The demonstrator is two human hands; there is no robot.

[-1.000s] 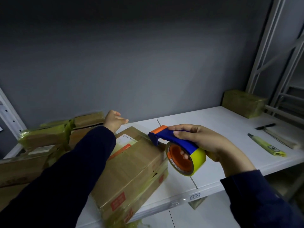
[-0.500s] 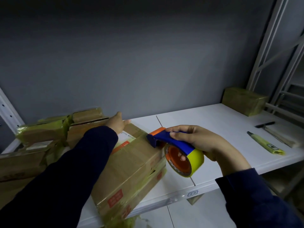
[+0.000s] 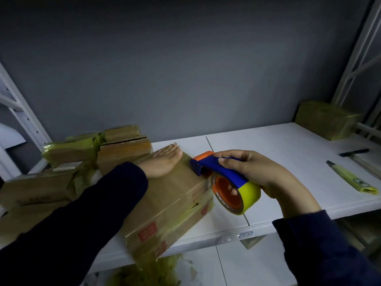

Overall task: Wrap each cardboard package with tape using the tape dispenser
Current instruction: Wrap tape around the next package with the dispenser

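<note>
Dark navy long sleeves, plain cloth: the left sleeve point(image 3: 82, 219) and right sleeve point(image 3: 321, 250) each end at the wrist, leaving the left grip point(image 3: 162, 163) and right grip point(image 3: 259, 172) bare.

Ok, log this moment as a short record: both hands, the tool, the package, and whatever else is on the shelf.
left hand: flat on top of the cardboard package, fingers straight
right hand: grips the tape dispenser by its blue handle
tape dispenser: orange-tipped head at the package's top right edge; yellow roll loaded
cardboard package: on the white shelf, near end at its front edge, partly taped
other packages: taped stack at left; taped box far right
loose items: yellow-green cutter, black pen
</note>
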